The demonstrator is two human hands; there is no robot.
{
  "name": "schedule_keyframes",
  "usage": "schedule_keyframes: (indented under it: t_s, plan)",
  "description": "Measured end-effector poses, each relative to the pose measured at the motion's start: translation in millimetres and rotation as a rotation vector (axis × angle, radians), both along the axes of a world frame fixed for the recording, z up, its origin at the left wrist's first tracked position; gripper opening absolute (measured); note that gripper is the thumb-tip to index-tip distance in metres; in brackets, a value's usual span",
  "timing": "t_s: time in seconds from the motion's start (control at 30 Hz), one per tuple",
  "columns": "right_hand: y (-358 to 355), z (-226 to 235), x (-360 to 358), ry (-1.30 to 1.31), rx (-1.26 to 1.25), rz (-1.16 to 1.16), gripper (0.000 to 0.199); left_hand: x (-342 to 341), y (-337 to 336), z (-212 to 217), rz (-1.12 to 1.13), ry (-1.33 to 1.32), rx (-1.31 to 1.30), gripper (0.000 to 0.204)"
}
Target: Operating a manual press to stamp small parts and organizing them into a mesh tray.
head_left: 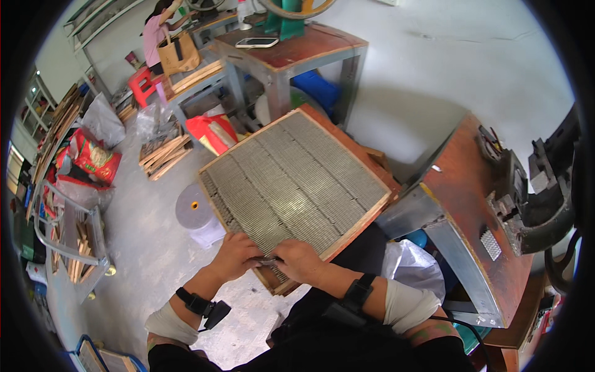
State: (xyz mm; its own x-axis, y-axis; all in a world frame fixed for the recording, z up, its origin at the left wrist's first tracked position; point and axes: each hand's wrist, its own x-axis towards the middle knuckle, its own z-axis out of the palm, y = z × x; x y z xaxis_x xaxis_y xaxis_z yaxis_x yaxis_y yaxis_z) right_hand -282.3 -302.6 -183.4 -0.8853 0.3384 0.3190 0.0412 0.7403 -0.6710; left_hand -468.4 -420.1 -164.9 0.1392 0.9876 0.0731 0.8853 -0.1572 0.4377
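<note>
A large wooden tray [372, 214] filled with rows of small grey metal pieces [291, 180] rests tilted in front of me. My left hand [234, 255] and my right hand [299, 260] meet at the tray's near edge, both pinching a short strip of the grey metal pieces [269, 261]. Black bands sit on both wrists, and white sleeves cover my elbows.
A metal-framed bench [465, 204] with a black machine [539, 198] stands at right. Behind the tray is a red-topped table [297, 49] with a phone [256, 42]. A grey roll [194, 206], wooden slats [162, 155], bags and a rack [74, 242] lie at left. A person [155, 31] works far back.
</note>
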Motion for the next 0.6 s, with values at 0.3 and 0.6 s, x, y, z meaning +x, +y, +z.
schedule_keyframes:
  t_s: [0.3, 0.6]
  plan:
    - [58, 85, 121, 0.231, 0.019, -0.281, 0.02, 94, 105, 70, -0.089, -0.31, 0.122, 0.024]
    - [55, 140, 389, 0.171, -0.041, -1.279, 0.023, 377, 253, 114, -0.78, -0.321, 0.461, 0.023]
